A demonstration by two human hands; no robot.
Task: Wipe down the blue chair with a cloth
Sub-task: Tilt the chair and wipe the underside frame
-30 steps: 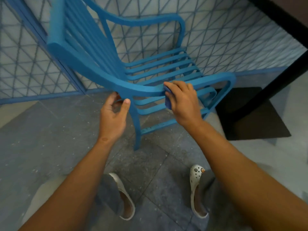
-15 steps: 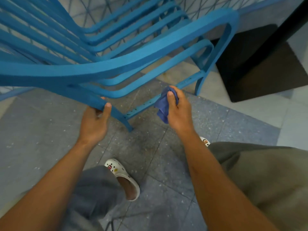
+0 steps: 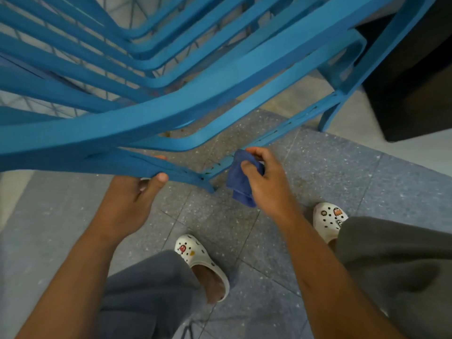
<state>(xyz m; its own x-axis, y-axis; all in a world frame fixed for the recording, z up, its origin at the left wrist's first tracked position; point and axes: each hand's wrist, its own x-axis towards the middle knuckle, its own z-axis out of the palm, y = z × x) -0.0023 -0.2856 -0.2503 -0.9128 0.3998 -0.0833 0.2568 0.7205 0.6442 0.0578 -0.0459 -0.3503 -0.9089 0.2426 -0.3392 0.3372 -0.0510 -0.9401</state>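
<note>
I see L hand (image 3: 132, 199) gripping a rear leg of the tilted blue chair (image 3: 195, 77); R hand (image 3: 266, 182) pinches the bunched cloth (image 3: 238, 184) just beside a lower rail.

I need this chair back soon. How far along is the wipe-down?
Done: nothing here proves any part is clean. In hand: the left hand grips the blue chair by its lower frame, and the right hand holds the dark blue cloth at the low side rail, which shows dark specks. Left: that rail, plus the slats and armrests, whose state I cannot judge.
</note>
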